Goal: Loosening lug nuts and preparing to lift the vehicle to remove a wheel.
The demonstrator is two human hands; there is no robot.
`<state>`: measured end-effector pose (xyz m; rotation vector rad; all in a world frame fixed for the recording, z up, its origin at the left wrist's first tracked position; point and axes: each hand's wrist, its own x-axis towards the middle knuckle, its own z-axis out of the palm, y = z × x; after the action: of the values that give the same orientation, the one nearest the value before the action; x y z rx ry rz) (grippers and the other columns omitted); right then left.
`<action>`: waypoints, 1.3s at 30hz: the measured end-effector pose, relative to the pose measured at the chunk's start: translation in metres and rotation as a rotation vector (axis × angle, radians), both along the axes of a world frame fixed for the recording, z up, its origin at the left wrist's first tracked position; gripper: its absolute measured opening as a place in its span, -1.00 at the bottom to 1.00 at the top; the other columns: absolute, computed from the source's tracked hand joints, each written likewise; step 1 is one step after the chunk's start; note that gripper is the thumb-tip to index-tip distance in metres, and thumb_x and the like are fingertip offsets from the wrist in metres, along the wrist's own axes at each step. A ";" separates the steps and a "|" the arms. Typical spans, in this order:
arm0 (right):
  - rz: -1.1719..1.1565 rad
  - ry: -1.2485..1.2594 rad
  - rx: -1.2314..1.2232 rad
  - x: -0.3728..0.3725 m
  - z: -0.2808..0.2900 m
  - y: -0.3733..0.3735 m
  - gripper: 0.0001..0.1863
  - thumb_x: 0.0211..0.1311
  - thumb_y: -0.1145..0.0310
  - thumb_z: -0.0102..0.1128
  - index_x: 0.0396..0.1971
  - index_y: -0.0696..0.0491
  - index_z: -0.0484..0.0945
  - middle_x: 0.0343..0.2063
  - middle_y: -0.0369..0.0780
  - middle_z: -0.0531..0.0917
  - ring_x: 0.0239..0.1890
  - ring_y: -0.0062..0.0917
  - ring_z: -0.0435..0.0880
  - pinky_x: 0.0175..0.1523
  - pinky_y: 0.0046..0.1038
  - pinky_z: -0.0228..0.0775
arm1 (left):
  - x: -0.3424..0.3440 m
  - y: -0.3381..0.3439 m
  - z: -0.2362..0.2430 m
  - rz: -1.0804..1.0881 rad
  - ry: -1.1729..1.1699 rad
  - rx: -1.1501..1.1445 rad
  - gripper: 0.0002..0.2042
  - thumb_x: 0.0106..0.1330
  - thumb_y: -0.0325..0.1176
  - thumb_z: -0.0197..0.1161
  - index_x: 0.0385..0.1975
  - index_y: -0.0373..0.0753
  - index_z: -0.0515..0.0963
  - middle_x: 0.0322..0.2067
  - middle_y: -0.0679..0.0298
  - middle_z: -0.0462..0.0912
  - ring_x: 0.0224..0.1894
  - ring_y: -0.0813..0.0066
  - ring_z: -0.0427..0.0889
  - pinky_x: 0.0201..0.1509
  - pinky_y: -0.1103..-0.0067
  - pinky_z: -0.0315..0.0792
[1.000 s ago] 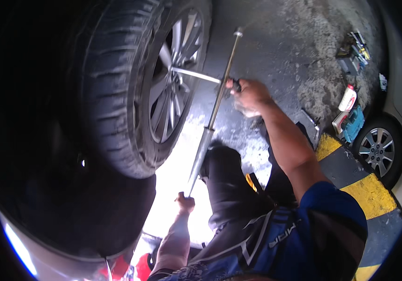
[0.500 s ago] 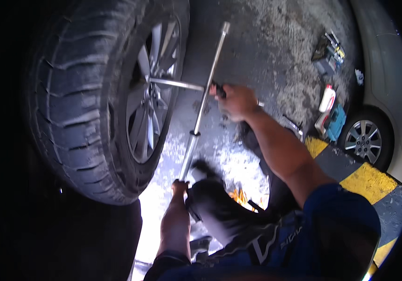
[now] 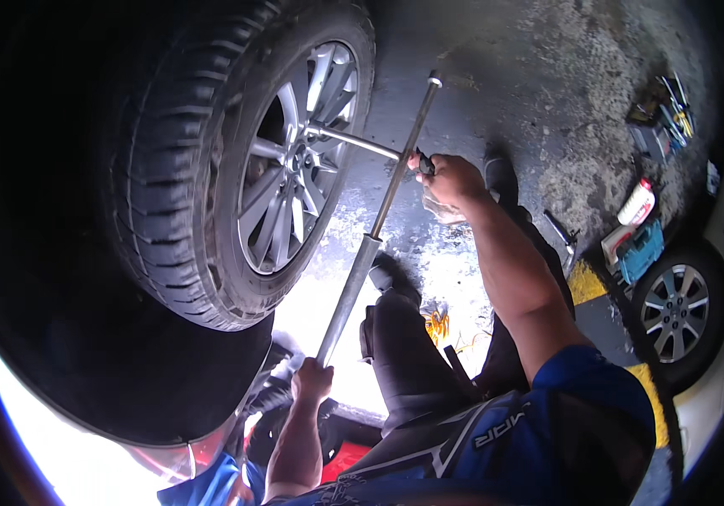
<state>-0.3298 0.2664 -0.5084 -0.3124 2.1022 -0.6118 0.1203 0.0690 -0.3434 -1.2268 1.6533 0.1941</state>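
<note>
A mounted car wheel (image 3: 296, 160) with silver spokes and a black tyre (image 3: 164, 169) fills the left half. One arm of a cross-shaped lug wrench (image 3: 353, 140) meets the wheel near its hub. Over the wrench's lower arm sits a grey metal pipe (image 3: 349, 295), slanting down toward me. My left hand (image 3: 312, 381) is closed around the pipe's lower end. With closed fingers my right hand (image 3: 456, 182) grips the wrench's outward arm beside the crossing. Something small and dark shows at those fingers, and a pale patch below them is unclear.
To the right lie a toolbox with tools (image 3: 665, 126), a white bottle with a red cap (image 3: 637, 202) and a teal case (image 3: 640, 251). Another car's wheel (image 3: 674, 312) stands behind a yellow-black kerb (image 3: 585, 282). Orange cord (image 3: 438, 325) lies near my legs. A person in blue (image 3: 219, 482) is at lower left.
The view has shifted, so the wheel and wrench appear farther right. My left hand sits lower in the picture, still on the pipe. The person in blue now shows at lower left.
</note>
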 end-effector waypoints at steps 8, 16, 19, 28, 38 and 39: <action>0.030 -0.314 -0.048 -0.029 -0.017 -0.008 -0.55 0.30 -0.15 0.10 -0.04 -0.14 0.64 -0.26 -0.06 0.71 -0.16 -0.19 0.69 -0.03 -0.24 0.46 | -0.176 0.043 0.194 -0.029 -0.024 -0.016 -0.61 0.09 -0.07 0.39 -0.21 -0.20 0.54 -0.38 0.01 0.69 -0.27 -0.03 0.69 -0.20 0.18 0.55; 0.063 -0.293 -0.151 -0.029 -0.033 -0.023 -0.55 0.26 -0.02 0.15 -0.16 0.10 0.59 -0.26 -0.01 0.70 -0.14 -0.11 0.68 -0.04 -0.15 0.49 | -0.282 0.047 0.274 -0.129 -0.155 0.005 -0.58 0.13 -0.17 0.34 -0.04 -0.18 0.48 -0.35 0.04 0.69 -0.24 0.01 0.71 -0.12 0.24 0.57; 0.131 -0.218 -0.158 -0.029 -0.033 -0.021 -0.60 0.26 0.02 0.15 -0.14 0.05 0.61 -0.25 -0.03 0.70 -0.15 -0.16 0.69 -0.04 -0.16 0.49 | -0.216 0.044 0.203 -0.141 -0.172 -0.044 -0.63 0.14 -0.16 0.30 -0.09 -0.15 0.49 -0.33 0.03 0.70 -0.24 0.00 0.71 -0.12 0.20 0.58; 0.038 -0.231 -0.137 -0.016 -0.046 -0.030 -0.73 0.26 0.19 0.12 -0.13 -0.03 0.62 -0.23 -0.09 0.71 -0.11 -0.28 0.70 -0.02 -0.31 0.49 | -0.045 0.020 0.144 -0.229 0.171 -0.192 -0.78 0.06 -0.22 0.28 -0.34 -0.16 0.56 -0.48 0.10 0.68 -0.42 0.07 0.71 -0.33 0.21 0.58; 0.080 0.291 0.025 -0.010 -0.027 -0.031 -0.73 0.25 -0.01 0.16 -0.25 -0.15 0.63 -0.33 -0.17 0.72 -0.22 -0.27 0.71 -0.10 -0.27 0.51 | -0.038 0.003 -0.229 0.037 0.137 0.239 -0.54 0.07 -0.04 0.40 -0.22 -0.28 0.50 -0.28 -0.04 0.69 -0.14 -0.03 0.68 -0.06 0.19 0.53; 0.038 0.260 -0.063 -0.008 -0.028 -0.030 -0.70 0.21 -0.03 0.22 -0.27 -0.13 0.63 -0.39 -0.17 0.72 -0.30 -0.25 0.72 -0.18 -0.28 0.54 | -0.025 -0.002 -0.247 0.075 0.078 0.210 -0.55 0.09 -0.05 0.40 -0.21 -0.29 0.50 -0.27 -0.02 0.69 -0.14 -0.03 0.68 -0.06 0.21 0.54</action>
<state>-0.3375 0.2367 -0.5362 -0.4886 2.3216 -0.6444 0.0949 0.0666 -0.5904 -1.1339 1.6092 0.4556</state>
